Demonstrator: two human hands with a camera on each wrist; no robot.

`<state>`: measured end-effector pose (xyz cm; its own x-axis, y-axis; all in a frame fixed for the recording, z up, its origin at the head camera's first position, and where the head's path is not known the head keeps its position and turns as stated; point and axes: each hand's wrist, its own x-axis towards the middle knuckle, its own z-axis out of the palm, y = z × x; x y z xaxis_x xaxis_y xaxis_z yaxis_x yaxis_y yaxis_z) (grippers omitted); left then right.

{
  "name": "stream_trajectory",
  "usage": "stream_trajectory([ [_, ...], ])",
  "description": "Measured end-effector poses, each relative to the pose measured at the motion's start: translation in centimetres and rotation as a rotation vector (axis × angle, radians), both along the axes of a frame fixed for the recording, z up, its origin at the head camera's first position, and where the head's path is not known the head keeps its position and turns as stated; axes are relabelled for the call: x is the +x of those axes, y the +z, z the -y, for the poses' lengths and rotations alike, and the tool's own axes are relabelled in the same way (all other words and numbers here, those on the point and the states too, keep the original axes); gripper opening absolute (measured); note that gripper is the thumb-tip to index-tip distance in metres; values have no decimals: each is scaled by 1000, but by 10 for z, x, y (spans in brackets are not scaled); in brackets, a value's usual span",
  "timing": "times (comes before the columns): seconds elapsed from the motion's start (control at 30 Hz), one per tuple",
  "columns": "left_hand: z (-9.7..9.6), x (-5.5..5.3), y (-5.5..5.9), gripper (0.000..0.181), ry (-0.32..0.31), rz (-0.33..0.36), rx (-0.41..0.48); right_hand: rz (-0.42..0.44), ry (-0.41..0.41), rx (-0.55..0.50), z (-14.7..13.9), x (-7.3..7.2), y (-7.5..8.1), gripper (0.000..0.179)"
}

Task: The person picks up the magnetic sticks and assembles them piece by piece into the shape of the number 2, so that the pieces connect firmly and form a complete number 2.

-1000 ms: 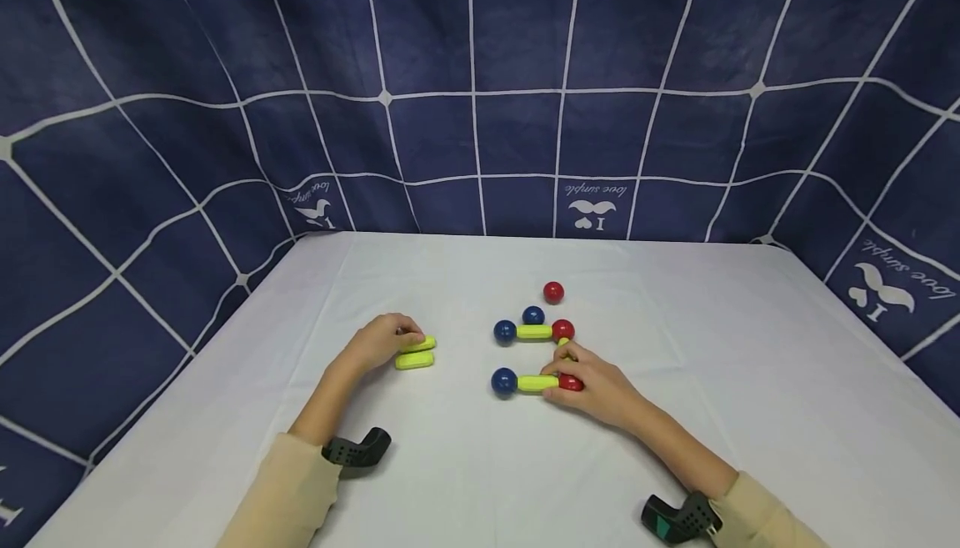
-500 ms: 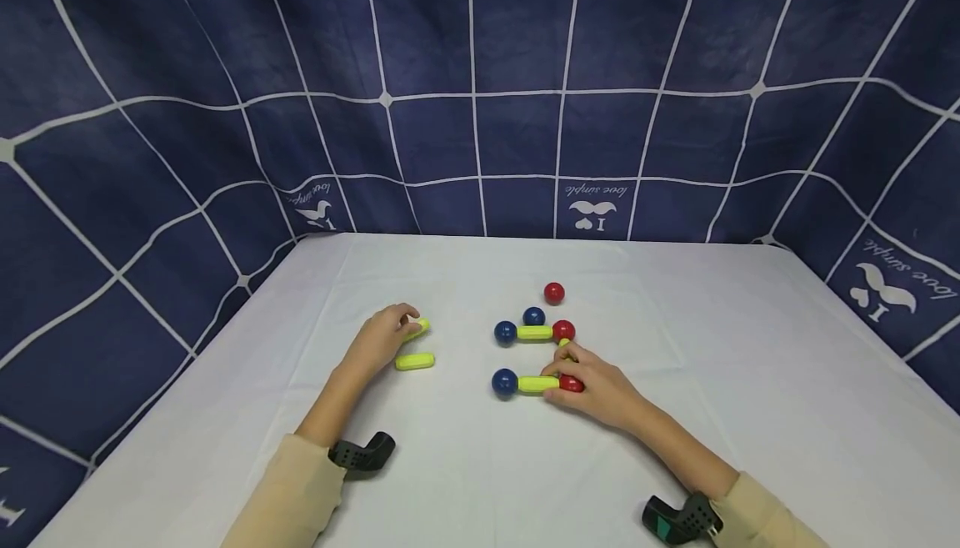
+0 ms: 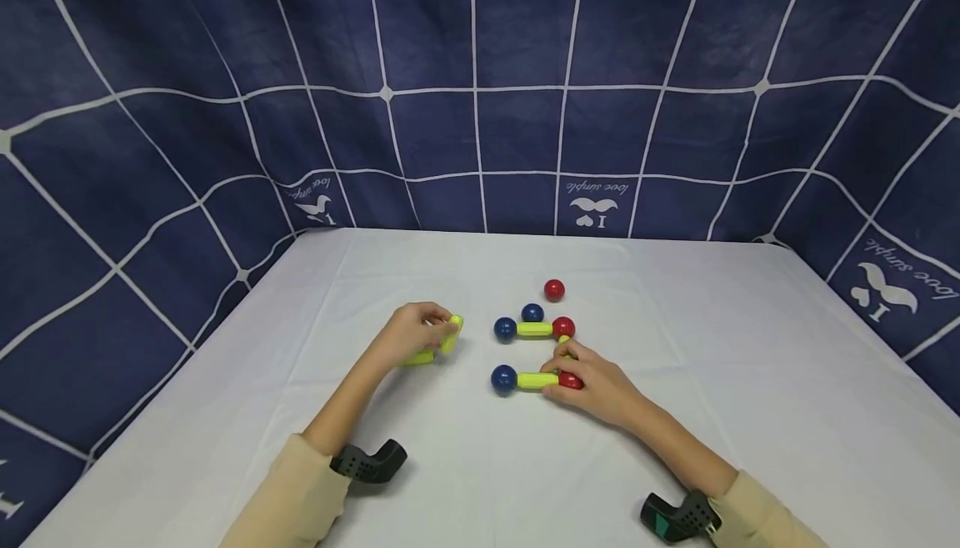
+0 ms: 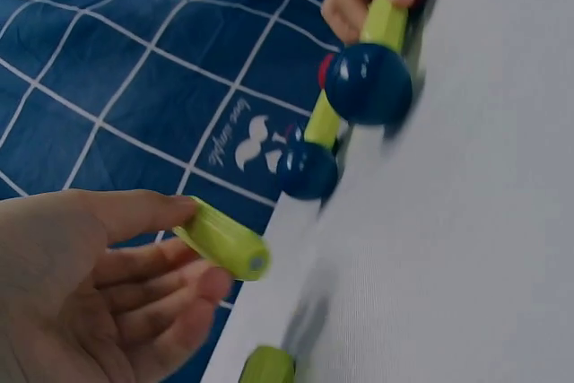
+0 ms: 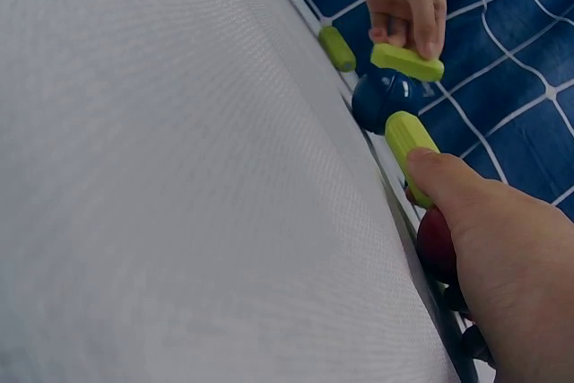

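Note:
My left hand (image 3: 411,334) pinches a yellow-green magnetic rod (image 4: 224,239) between thumb and fingers, raised above the table and tilted, its grey end tip showing. Below it lies a second yellow-green rod (image 3: 418,359), partly covered by the hand. My right hand (image 3: 596,385) grips a U-shaped ball-and-rod frame at its near red ball (image 3: 572,381), with the thumb on the near rod (image 5: 410,136). That rod ends in a blue ball (image 3: 504,379). The frame's far side joins a blue ball (image 3: 505,329), a rod (image 3: 535,329) and a red ball (image 3: 563,328). My fingers partly hide the connecting rod.
A blue ball (image 3: 532,312) sits just behind the frame's far rod, and a red ball (image 3: 554,290) stands farther back. Everything rests on a white-covered table (image 3: 697,306). A navy grid-patterned curtain (image 3: 517,131) borders its back and sides.
My left hand has lifted one rod from beside the other, carried it right toward the frame, and turned it more upright. The right hand and the frame have stayed in place.

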<state>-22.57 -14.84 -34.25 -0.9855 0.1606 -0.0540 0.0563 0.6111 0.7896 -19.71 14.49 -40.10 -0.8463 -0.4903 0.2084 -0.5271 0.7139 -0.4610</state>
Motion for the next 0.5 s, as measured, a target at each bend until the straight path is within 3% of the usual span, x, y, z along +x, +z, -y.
stream_trajectory([
  [0.1,-4,5,1,27,-66,120,44,-5,-3,2,0,0,0,24],
  [0.3,-11,18,-1,26,-272,316,51,13,1,10,0,0,0,26],
  [0.5,-23,24,-6,17,-375,486,69,5,-3,12,0,1,1,25],
])
